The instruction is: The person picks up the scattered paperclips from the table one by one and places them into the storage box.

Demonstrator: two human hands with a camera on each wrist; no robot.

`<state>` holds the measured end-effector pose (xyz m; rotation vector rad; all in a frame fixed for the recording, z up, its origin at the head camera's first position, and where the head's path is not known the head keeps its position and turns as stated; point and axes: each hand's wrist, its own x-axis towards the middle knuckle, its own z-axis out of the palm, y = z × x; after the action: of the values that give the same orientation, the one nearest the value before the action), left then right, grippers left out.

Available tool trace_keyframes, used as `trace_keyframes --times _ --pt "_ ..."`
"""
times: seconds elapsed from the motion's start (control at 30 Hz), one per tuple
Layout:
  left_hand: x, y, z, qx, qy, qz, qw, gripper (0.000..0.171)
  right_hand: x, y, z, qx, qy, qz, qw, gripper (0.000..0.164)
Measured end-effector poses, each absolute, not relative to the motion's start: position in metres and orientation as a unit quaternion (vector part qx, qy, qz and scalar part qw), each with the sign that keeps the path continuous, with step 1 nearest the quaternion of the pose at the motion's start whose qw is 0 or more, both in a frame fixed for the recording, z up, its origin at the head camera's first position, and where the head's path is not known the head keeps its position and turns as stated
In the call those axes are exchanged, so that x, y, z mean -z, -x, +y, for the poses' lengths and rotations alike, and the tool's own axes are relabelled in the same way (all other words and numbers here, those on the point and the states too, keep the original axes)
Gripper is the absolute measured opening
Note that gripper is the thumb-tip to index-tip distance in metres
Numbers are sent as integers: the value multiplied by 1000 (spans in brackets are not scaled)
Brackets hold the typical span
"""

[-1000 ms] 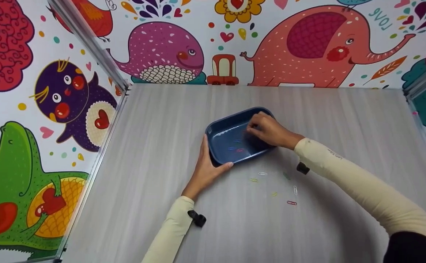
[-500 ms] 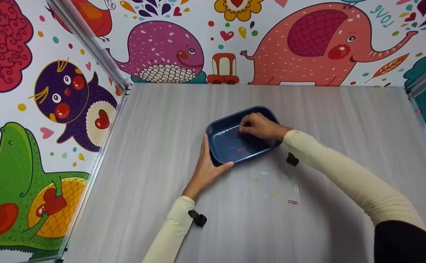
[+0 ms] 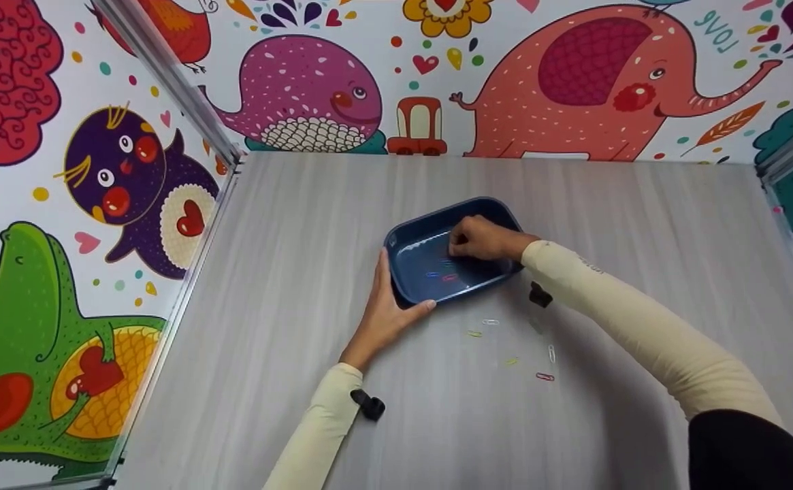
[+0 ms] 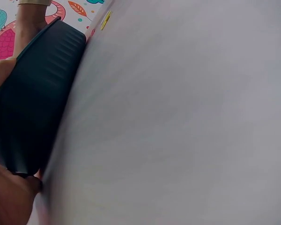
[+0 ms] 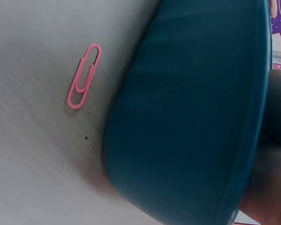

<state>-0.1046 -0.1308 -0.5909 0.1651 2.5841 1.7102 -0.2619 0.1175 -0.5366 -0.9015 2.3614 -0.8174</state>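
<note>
My left hand holds the near left corner of a dark blue tray. Its thumb lies over the near rim and the fingers run along the left side. Inside the tray, my right hand points down with curled fingers, the tips close to the tray floor; whatever may be between them is hidden. Just below those fingertips lie a blue paper clip, a red paper clip and a greenish paper clip. In the right wrist view, a pink paper clip lies outside, beside the tray wall.
On the table in front of the tray lie several scattered paper clips: a white clip, a yellow clip, another white clip and a red clip. Patterned panels stand behind and at the sides.
My right hand has moved left inside the tray, then dipped slightly toward its floor. The left hand keeps its hold, and the tray stays about where it was.
</note>
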Motion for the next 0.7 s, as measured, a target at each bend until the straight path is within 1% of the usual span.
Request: trace_keyframes --times 0.2,0.43,0.53,0.7 --pt "592 105 -131 -551 -56 833 18 137 537 257 118 301 331 866 223 10" --pt "591 104 -132 -554 -52 831 28 138 525 247 125 325 338 859 204 10" --pt "591 104 -132 -552 -53 832 26 138 519 242 128 336 336 859 189 11" --pt "592 103 -131 -550 -51 833 29 138 514 231 133 350 345 859 146 11"
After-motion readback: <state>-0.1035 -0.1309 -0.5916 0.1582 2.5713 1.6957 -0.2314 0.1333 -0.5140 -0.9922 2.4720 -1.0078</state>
